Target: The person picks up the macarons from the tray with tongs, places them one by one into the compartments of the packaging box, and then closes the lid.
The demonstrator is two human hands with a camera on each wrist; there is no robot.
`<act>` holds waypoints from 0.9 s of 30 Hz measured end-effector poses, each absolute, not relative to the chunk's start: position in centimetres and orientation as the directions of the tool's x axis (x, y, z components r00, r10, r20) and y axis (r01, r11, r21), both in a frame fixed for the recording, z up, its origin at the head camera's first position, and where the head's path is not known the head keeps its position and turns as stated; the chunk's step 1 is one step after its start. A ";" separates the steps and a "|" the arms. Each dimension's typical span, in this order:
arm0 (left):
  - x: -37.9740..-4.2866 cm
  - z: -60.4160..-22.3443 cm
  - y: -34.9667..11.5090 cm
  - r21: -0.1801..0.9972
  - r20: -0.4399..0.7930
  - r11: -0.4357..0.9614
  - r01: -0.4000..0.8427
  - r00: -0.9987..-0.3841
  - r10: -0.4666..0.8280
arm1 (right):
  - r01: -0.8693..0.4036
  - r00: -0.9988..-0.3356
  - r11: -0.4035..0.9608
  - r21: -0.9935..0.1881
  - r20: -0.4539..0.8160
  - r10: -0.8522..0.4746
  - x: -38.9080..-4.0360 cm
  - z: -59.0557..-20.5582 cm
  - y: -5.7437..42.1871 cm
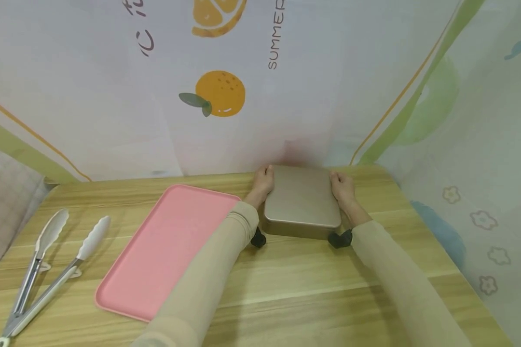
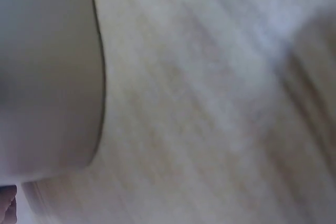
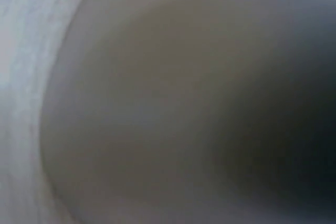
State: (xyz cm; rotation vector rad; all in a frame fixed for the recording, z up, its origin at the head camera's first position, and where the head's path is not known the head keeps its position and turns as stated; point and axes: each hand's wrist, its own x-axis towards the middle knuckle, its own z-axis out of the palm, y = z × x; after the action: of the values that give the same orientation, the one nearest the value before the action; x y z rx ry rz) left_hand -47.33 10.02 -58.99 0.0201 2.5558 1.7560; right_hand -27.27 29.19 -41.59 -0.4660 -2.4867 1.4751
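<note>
A rectangular, gold-brown metal tin [image 1: 301, 197] with rounded corners lies at the table's far side, its smooth flat face up. My left hand [image 1: 263, 182] grips its left side near the far corner, thumb on top. On the opposite side my right hand [image 1: 343, 188] holds it the same way; the undersides of both hands' grips are hidden. The left wrist view has the tin's side [image 2: 47, 87] at its left, with a bit of finger [image 2: 7, 203] below. Blurred tin surface [image 3: 131, 103] fills most of the right wrist view.
Left of the tin lies a pink rectangular tray [image 1: 169, 241], partly covered by my left sleeve. Spread tongs [image 1: 47, 270] with white tips rest at the far left. A printed cloth [image 1: 308, 106] hangs right behind the wooden table [image 1: 286, 289], and another along the right.
</note>
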 end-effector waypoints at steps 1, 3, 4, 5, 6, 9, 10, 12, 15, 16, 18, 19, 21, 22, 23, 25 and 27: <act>-48.6 -60.5 10.1 0.935 -0.014 0.354 -0.002 -0.999 0.032 | 0.162 -0.927 0.448 -0.879 0.020 0.375 -27.3 -41.6 29.2; -51.2 -63.4 10.3 0.934 0.028 0.356 0.032 -0.999 0.018 | 0.175 -0.926 0.437 -0.882 0.004 0.377 -27.5 -41.5 29.1; -52.2 -64.4 10.4 0.933 0.047 0.355 0.048 -0.999 0.011 | 0.178 -0.926 0.435 -0.883 -0.001 0.376 -27.6 -41.5 29.1; -52.8 -65.0 10.4 0.933 0.060 0.354 0.058 -0.998 0.006 | 0.180 -0.926 0.433 -0.883 -0.004 0.377 -27.6 -41.5 29.0; -52.8 -64.8 10.3 0.935 0.068 0.349 0.067 -0.998 0.009 | 0.179 -0.926 0.432 -0.884 -0.003 0.378 -27.7 -41.5 29.0; -50.0 -61.2 9.7 0.936 0.045 0.349 0.046 -0.999 0.011 | 0.165 -0.924 0.447 -0.879 0.020 0.382 -27.9 -41.7 28.9; -47.9 -58.7 9.2 0.941 0.019 0.337 0.026 -1.000 0.024 | 0.162 -0.923 0.458 -0.874 0.030 0.384 -27.9 -41.8 28.8; -43.1 -53.5 8.3 0.948 -0.005 0.319 0.001 -1.000 0.018 | 0.163 -0.918 0.464 -0.870 0.039 0.396 -28.0 -42.1 28.7; -36.5 -46.2 7.0 0.959 -0.071 0.276 -0.060 -0.997 0.031 | 0.185 -0.920 0.424 -0.887 -0.004 0.392 -28.0 -42.5 28.6; -34.9 -44.4 6.6 0.962 -0.092 0.262 -0.079 -0.995 0.038 | 0.197 -0.922 0.395 -0.897 -0.033 0.385 -28.0 -42.6 28.6; -33.0 -42.1 6.2 0.958 -0.139 0.259 -0.120 -0.989 0.055 | 0.227 -0.934 0.346 -0.910 -0.103 0.341 -28.0 -42.6 28.9; -32.6 -41.6 6.0 0.958 -0.151 0.258 -0.129 -0.986 0.067 | 0.236 -0.942 0.331 -0.914 -0.132 0.309 -27.9 -42.4 29.1; -32.6 -41.2 5.6 0.948 -0.170 0.286 -0.137 -0.981 0.094 | 0.246 -0.956 0.289 -0.925 -0.182 0.231 -27.9 -42.1 29.6; -33.2 -41.9 5.4 0.952 -0.157 0.283 -0.118 -0.981 0.118 | 0.243 -0.961 0.269 -0.932 -0.195 0.195 -27.8 -41.8 29.8; -33.7 -42.4 5.2 0.949 -0.160 0.294 -0.113 -0.977 0.139 | 0.234 -0.967 0.257 -0.938 -0.197 0.162 -27.7 -41.5 30.1; -34.9 -43.3 4.8 0.942 -0.166 0.321 -0.097 -0.967 0.194 | 0.208 -0.976 0.239 -0.949 -0.186 0.111 -27.4 -41.0 30.5; -35.8 -44.0 4.5 0.947 -0.160 0.311 -0.077 -0.954 0.254 | 0.179 -0.983 0.256 -0.950 -0.162 0.088 -27.0 -40.4 30.9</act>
State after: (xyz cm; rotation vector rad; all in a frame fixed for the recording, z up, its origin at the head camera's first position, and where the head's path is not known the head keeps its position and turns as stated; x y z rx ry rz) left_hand -35.77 4.46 -43.99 0.1604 2.3014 1.6871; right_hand -27.02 30.91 -40.38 -0.2720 -2.5484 1.9448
